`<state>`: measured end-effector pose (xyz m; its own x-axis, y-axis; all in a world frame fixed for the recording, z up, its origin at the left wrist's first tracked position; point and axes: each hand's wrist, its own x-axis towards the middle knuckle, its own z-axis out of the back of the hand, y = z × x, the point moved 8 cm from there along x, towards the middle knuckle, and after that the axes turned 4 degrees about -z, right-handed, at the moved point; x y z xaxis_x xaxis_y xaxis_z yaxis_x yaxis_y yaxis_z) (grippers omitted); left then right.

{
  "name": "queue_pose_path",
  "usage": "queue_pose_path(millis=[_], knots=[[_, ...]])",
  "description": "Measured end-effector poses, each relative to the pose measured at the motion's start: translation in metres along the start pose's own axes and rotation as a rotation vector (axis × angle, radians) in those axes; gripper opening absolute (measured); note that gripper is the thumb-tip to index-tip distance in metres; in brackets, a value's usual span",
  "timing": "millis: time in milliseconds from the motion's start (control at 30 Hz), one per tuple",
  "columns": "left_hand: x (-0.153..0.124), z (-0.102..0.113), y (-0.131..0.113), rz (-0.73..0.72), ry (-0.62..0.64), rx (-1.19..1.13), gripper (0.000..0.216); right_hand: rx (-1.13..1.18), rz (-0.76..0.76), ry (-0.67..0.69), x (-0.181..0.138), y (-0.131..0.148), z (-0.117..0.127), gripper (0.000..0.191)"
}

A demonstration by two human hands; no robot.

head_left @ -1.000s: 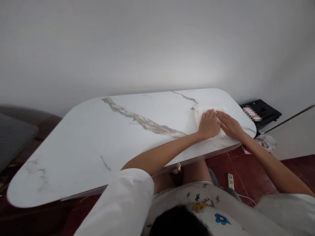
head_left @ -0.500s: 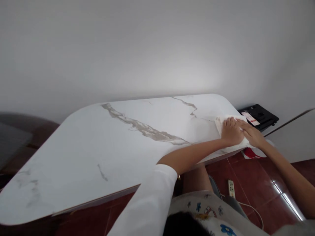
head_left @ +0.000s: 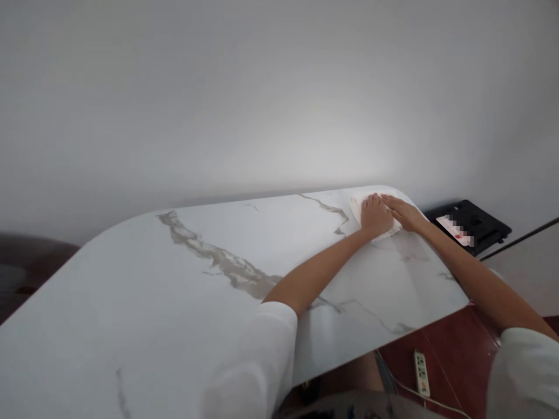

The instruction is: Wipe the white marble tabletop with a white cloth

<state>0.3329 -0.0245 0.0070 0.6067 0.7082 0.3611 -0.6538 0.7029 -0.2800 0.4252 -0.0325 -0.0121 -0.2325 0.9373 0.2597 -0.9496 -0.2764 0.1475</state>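
A white cloth [head_left: 358, 208] lies flat on the white marble table [head_left: 183, 291] near its far right corner. My left hand [head_left: 374, 216] rests on top of the cloth, fingers together and stretched flat, palm down. My right hand [head_left: 404, 212] lies next to it on the cloth's right part, fingers also flat and extended. Both arms reach far across the tabletop. Most of the cloth is hidden under the two hands.
A grey wall runs behind the table. A black flat device [head_left: 469, 225] with a label sits on the floor beyond the right corner. A white power strip [head_left: 420, 372] with a cord lies on the red tiled floor below the table's edge.
Both hands have slid the cloth from the table's near right edge away toward the far right corner. The camera has come closer over the table.
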Motion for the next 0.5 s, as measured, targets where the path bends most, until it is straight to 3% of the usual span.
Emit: queue_pose_path(millis=[133,267,367,500], knots=[[0.037,-0.006,0.023,-0.016,-0.036,0.064,0.046,-0.012,0.011,0.008,0.045,-0.023,-0.009,0.051],[0.077,-0.023,0.022,-0.053,-0.054,0.073,0.044,-0.016,-0.049,-0.017,0.064,-0.059,-0.006,0.05],[0.093,-0.034,0.006,-0.08,-0.062,0.051,0.044,0.003,-0.094,-0.028,0.054,-0.082,0.0,0.051],[0.084,-0.042,-0.028,-0.143,-0.068,-0.019,0.047,0.017,-0.115,-0.037,0.015,-0.095,0.009,0.052]])
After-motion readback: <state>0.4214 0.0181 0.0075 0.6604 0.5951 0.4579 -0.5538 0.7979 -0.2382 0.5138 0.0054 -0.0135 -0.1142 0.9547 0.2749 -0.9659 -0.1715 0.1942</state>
